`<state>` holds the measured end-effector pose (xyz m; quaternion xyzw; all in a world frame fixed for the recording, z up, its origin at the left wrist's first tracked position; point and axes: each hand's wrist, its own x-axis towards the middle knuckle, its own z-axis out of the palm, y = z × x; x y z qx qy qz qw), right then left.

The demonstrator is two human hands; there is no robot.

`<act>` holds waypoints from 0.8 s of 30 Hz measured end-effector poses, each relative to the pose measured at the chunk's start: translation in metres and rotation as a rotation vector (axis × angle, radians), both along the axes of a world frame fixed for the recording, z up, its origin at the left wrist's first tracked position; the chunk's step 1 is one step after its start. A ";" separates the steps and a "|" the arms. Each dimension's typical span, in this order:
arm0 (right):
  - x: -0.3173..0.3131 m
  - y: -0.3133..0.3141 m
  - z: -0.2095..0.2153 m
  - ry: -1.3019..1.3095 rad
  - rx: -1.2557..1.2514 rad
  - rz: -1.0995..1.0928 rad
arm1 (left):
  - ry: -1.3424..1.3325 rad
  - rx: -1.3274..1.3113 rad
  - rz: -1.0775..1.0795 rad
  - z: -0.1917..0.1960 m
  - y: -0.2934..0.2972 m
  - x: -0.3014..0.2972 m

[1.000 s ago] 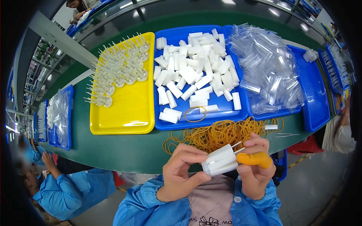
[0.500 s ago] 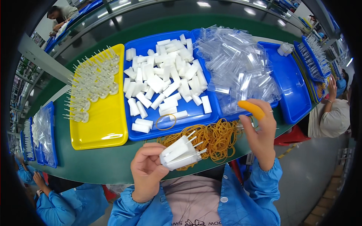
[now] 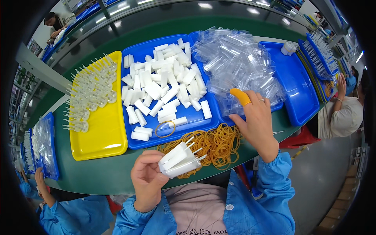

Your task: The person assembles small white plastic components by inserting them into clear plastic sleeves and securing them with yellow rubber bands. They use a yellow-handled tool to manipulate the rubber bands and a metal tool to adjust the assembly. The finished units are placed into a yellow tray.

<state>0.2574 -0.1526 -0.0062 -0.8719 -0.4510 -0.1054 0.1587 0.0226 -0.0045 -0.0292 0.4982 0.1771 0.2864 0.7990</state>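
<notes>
My left hand is closed around the base of a white pronged plastic part with foam blocks set among its prongs, which tilt up to the right. An orange finger cot covers the index finger of my right hand. That hand hovers at the near edge of a heap of clear plastic sleeves, thumb and fingers apart, with nothing visible between them. Below it lies a loose pile of tan rubber bands. One single rubber band rests in the blue tray of white foam blocks.
To the left, a yellow tray carries several upright pronged parts. Another blue tray at right has a small whitish bundle at its far end. Co-workers sit on both sides of the green table.
My right hand has shifted left and slightly up, toward the clear sleeves. The left hand keeps its hold on the pronged part. The whole view has swung a little.
</notes>
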 end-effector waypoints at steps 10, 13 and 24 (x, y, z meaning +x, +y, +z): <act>-0.025 -0.010 0.007 0.904 0.800 0.129 | -0.006 0.004 -0.025 -0.002 -0.001 0.000; -0.046 -0.011 0.013 1.466 1.030 0.261 | -0.023 -0.016 -0.070 -0.003 -0.005 0.000; -0.067 0.004 0.015 1.703 1.149 0.203 | -0.016 0.230 -0.077 -0.004 -0.011 -0.005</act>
